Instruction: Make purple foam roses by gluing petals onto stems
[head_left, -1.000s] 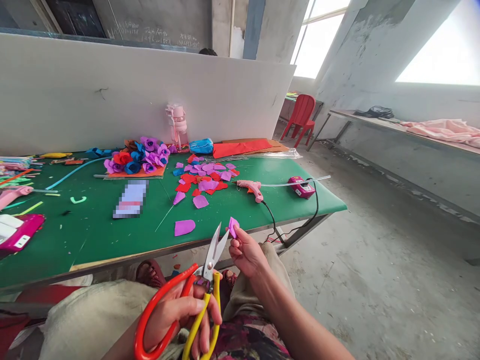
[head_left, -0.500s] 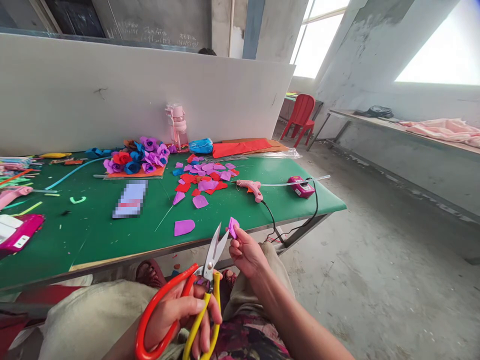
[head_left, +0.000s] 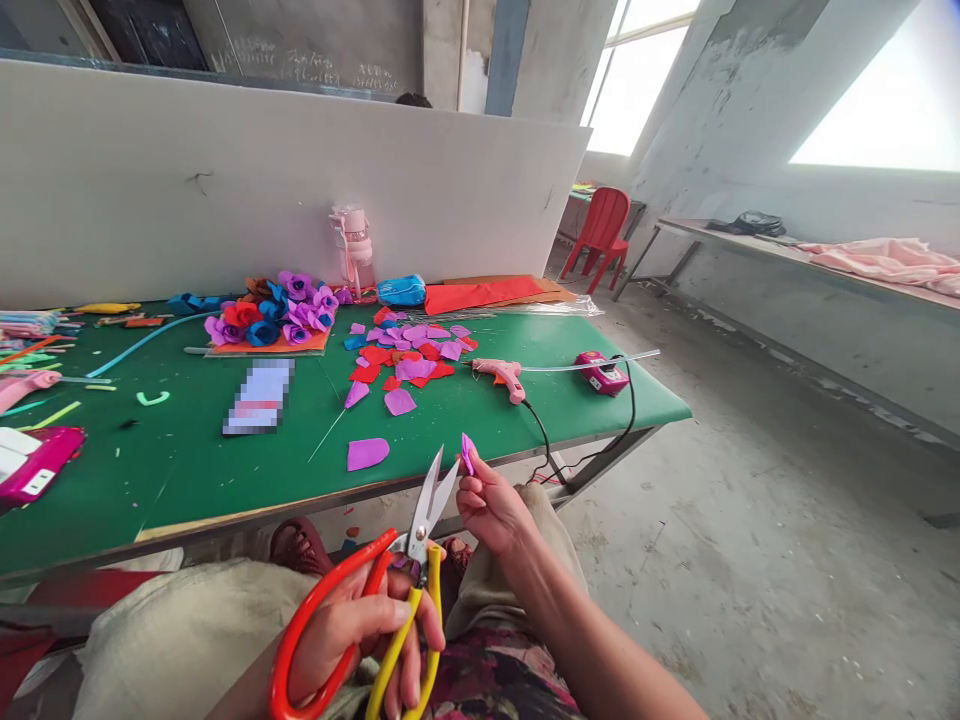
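My left hand [head_left: 360, 630] is wrapped round scissors [head_left: 422, 530] with one red and one yellow handle. Their blades point up and stand apart. A bit of purple shows by the pivot, partly hidden by the fingers. Between thumb and fingers, my right hand [head_left: 491, 505] pinches a small folded purple petal [head_left: 466, 453], just right of the blade tips and apart from them. On the green table [head_left: 247, 480] beyond lie a single purple piece [head_left: 367, 454] with a rounded end and a heap of purple and red petals [head_left: 412, 350].
A pink glue gun [head_left: 501, 375] lies right of the petals, its cord hanging over the edge near a magenta box [head_left: 602, 373]. Finished paper flowers [head_left: 285, 312], a blurred-out rectangle [head_left: 259, 397] and a pink bottle [head_left: 352, 250] are farther left. A white board [head_left: 262, 180] stands behind.
The purple petal in my right hand has turned and now looks narrower. My left hand and the scissors keep nearly the same place, blades still apart.
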